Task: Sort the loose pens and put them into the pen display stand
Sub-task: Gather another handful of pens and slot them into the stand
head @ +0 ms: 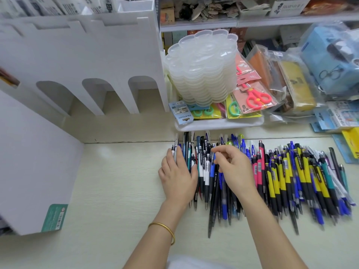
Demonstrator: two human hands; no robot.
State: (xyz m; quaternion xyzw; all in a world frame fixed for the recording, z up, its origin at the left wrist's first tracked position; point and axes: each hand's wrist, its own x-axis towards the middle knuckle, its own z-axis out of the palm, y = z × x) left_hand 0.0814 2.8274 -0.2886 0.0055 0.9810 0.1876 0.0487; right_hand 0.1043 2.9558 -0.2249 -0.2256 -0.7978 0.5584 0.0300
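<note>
Resting flat at the left edge of the pile, the left hand (178,173) has its fingers straight and relaxed and holds nothing; its thumb touches the nearest of the dark pens (206,171). The right hand (233,167) hovers over the same group with the fingers curled. Its thumb and forefinger are close together at the top end of one pen, but I cannot tell if they really pinch it. All the loose pens (281,177) lie on the counter (116,181) in one wide row, roughly parallel, many on top of each other, reaching from the left hand far to the right. I judge them light and stiff, with smooth plastic barrels that roll and slip easily. The rubber grip part near the tip, or the clip end, should give the surest hold, also for several pens together. The white pen display stand (87,61) stands well apart, to the left and behind; I see no pens in its arched openings.
</note>
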